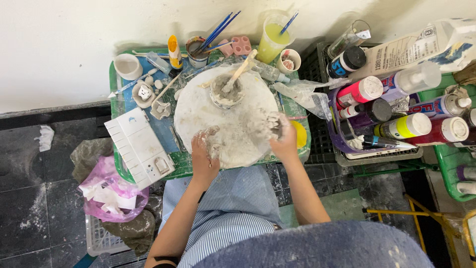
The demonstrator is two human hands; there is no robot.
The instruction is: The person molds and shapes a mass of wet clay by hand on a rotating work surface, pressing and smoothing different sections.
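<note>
Left hand [205,151]: fingers curled, coated in white paste, pressing on the near-left rim of the white disc [198,116]. What it grips, if anything, cannot be told.
Right hand [282,134]: closed over a pale lump at the disc's near-right rim; the lump itself is mostly covered.
Disc: centre of the green surface [116,106], overhanging its near edge above the striped lap.
Cup [226,92] with stick [240,69]: on the disc's far half, stick leaning right.

Risks, as judged:
- Disc tips off the near edge if both hands bear down.
- Stick levers the cup over; paste spills.
- White tray [139,146] overhangs the near-left corner and could be elbowed off.
- Wet hands smear nearby small white pieces [145,93].

Unclear: paste and disc blend; right fingertips hidden; paint bottles [396,106] at right partly cut off.
</note>
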